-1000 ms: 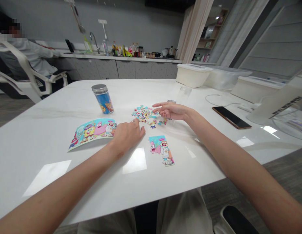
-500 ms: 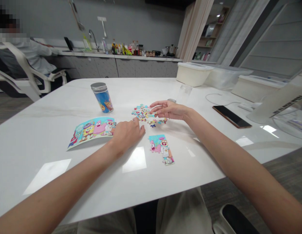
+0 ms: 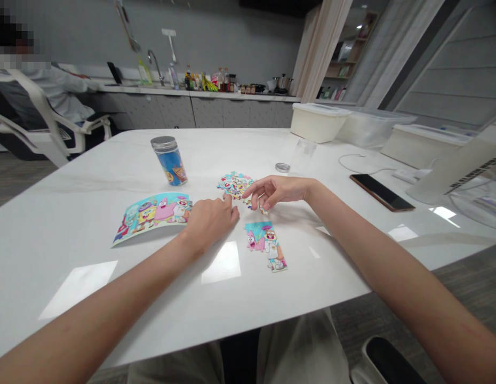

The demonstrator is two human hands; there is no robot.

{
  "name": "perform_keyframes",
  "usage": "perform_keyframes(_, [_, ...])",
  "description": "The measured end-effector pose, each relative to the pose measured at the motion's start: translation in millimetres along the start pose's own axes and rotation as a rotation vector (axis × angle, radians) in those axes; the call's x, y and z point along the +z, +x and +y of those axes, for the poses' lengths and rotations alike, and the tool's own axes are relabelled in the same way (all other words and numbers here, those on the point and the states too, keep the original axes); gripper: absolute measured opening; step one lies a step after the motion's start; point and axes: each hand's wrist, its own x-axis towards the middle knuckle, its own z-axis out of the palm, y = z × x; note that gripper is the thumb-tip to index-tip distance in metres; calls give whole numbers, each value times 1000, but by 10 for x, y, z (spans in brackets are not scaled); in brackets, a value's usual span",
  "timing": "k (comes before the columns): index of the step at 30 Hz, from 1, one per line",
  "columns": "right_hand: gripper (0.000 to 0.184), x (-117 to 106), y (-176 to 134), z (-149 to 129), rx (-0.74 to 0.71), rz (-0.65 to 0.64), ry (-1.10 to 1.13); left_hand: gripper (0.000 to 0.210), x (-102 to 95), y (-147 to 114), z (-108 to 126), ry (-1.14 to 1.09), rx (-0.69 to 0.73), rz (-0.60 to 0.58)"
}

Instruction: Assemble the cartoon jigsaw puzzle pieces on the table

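My left hand (image 3: 213, 220) rests palm down on the table, fingers partly bent and thumb apart, at the right end of a curved cartoon picture sheet (image 3: 154, 216). Whether it touches the sheet I cannot tell. My right hand (image 3: 274, 192) is over the near right side of a heap of loose puzzle pieces (image 3: 233, 182), its fingers curled. At its thumb tip is a small puzzle piece (image 3: 263, 210), seemingly pinched. Just below lies a joined section of puzzle (image 3: 268, 246), showing a pink figure and one in a white suit.
A blue-labelled canister (image 3: 170, 162) with a metal lid stands behind the sheet. Farther right are a loose metal lid (image 3: 282, 167), a clear jar (image 3: 304, 154), a phone (image 3: 381, 192) and storage boxes (image 3: 318, 121). A person (image 3: 64, 88) sits at the far left.
My right hand has come slightly nearer, and its fingers have curled down. A puzzle piece now shows at its thumb. The loose metal lid is uncovered. My left hand stays put.
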Motion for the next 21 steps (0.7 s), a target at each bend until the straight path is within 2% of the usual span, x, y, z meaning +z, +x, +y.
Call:
perform_keyframes(4, [41, 4, 10, -5, -42, 87, -12, 44, 15, 12, 1, -6, -19, 9])
perform_keyframes(10, [26, -55, 47, 10, -135, 507, 18, 44, 44, 26, -10, -26, -24, 15])
perform_keyframes(12, [25, -90, 46, 30, -126, 604, 17, 40, 41, 22, -11, -25, -7, 24])
perform_keyframes(21, [29, -164, 37, 97, -28, 753, -83, 42, 54, 18, -8, -24, -19, 28])
